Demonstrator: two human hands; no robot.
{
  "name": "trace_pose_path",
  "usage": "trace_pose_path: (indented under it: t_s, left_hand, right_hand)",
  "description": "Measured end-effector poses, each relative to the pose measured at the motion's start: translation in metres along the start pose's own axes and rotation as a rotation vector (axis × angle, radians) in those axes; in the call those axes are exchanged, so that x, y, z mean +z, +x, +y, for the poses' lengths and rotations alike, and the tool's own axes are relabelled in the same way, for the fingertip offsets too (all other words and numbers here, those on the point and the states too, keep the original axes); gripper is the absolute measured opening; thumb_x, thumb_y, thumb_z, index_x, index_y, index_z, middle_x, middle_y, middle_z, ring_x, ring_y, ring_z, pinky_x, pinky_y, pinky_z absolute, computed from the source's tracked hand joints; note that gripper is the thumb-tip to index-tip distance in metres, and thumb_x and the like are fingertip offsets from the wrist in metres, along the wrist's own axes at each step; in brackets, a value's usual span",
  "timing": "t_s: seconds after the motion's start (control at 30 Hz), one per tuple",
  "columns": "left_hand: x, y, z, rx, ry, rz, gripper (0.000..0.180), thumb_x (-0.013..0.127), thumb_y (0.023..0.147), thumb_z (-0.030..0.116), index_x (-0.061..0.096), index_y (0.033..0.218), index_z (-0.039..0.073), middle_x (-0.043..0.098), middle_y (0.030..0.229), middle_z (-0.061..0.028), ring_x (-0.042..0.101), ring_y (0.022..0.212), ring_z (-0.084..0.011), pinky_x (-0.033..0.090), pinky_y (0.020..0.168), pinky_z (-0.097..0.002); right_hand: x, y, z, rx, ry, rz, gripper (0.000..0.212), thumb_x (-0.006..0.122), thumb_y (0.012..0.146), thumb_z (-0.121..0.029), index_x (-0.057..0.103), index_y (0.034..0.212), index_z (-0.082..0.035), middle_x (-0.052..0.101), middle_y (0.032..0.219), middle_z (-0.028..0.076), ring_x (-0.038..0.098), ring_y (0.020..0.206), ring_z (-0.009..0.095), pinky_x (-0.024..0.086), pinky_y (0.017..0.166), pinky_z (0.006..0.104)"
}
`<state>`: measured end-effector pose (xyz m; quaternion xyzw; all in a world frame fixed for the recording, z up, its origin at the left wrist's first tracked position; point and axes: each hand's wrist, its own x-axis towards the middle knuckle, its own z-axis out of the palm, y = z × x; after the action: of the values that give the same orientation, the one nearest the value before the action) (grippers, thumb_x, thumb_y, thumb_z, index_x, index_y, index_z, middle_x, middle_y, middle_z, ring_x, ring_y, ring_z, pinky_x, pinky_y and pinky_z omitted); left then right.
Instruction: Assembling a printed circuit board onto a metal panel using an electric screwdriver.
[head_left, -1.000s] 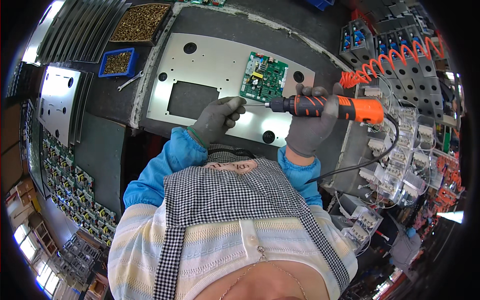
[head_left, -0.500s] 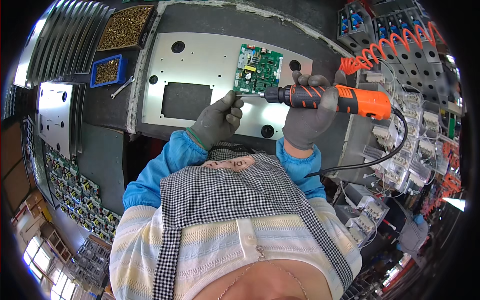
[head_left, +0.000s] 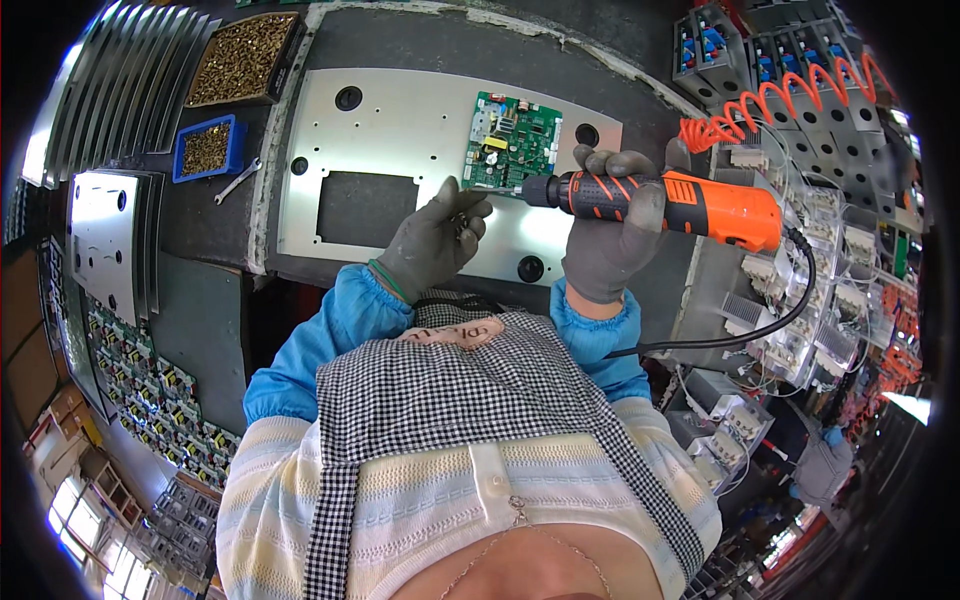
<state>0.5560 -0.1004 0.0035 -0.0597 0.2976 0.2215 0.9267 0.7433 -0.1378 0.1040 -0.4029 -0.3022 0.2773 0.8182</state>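
Observation:
My right hand (head_left: 612,240), in a grey glove, grips an orange and black electric screwdriver (head_left: 690,204) held level, its bit (head_left: 495,190) pointing left. My left hand (head_left: 436,240), gloved too, is beside the bit's tip with thumb and fingers curled. Small shiny pieces, apparently screws (head_left: 463,224), show between its fingers. Both hands are over the near part of a flat silver metal panel (head_left: 385,130) with round holes and a rectangular cutout. A green circuit board (head_left: 535,140) lies on the panel, just beyond the bit.
A box of brass-coloured parts (head_left: 243,58), a blue tray (head_left: 236,150) of similar parts and a wrench (head_left: 238,182) lie at left. Stacked metal panels (head_left: 105,230) stand farther left. A black cord (head_left: 735,342) trails from the screwdriver. An orange coiled hose (head_left: 760,105) hangs at right, near wired assemblies.
My left thumb and fingers have shifted from a pinch at the bit's tip, and shiny pieces now show between them. The screwdriver tilts slightly more. The view has shifted a little.

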Motion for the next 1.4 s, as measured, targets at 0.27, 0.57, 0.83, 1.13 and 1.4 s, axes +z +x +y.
trace_pose_path:
  t_s: [0.27,0.57,0.83,1.13,1.4]
  left_hand:
    - [-0.026,0.024,0.021,0.410,0.724,0.436,0.039,0.063,0.099,0.021,0.062,0.132,-0.001,0.069,0.095,-0.0055,0.058,0.071,-0.0091,0.050,0.063,-0.0224]
    - [-0.002,0.032,0.025,0.270,1.004,0.466,0.038,0.067,0.094,0.018,0.066,0.126,-0.002,0.069,0.092,-0.0057,0.060,0.072,-0.0094,0.051,0.062,-0.0240]
    - [-0.004,0.039,0.030,0.216,1.032,0.468,0.038,0.067,0.095,0.020,0.066,0.125,-0.003,0.069,0.093,-0.0036,0.060,0.072,-0.0079,0.050,0.061,-0.0228]
    - [-0.004,0.041,0.028,0.224,1.052,0.488,0.036,0.068,0.095,0.020,0.067,0.124,-0.002,0.070,0.092,-0.0033,0.061,0.071,-0.0078,0.050,0.060,-0.0226]
    - [-0.011,0.032,0.031,0.218,1.062,0.492,0.038,0.066,0.097,0.022,0.065,0.125,-0.002,0.070,0.096,-0.0045,0.062,0.076,-0.0087,0.050,0.063,-0.0218]
  right_hand:
    - [-0.031,0.080,0.033,-0.311,-0.179,0.053,0.062,0.066,0.086,-0.017,0.039,0.140,-0.003,0.065,0.091,0.010,0.066,0.086,0.025,0.056,0.088,0.0520]
    - [-0.038,0.093,0.055,-0.243,-0.336,0.143,0.078,0.068,0.084,-0.007,0.026,0.149,0.002,0.067,0.092,0.012,0.069,0.086,0.025,0.056,0.087,0.0425]
    - [-0.041,0.098,0.053,-0.179,-0.411,-0.044,0.072,0.067,0.082,-0.001,0.032,0.145,0.000,0.069,0.091,0.015,0.070,0.087,0.027,0.058,0.088,0.0467]
    - [-0.023,0.118,0.056,-0.100,-0.330,-0.118,0.050,0.075,0.079,0.005,0.049,0.122,-0.001,0.067,0.081,0.004,0.065,0.072,0.013,0.055,0.073,0.0277]
    - [-0.022,0.121,0.070,-0.060,-0.313,-0.187,0.028,0.078,0.077,-0.001,0.062,0.100,-0.002,0.063,0.075,-0.001,0.059,0.067,0.009,0.051,0.078,0.0267]
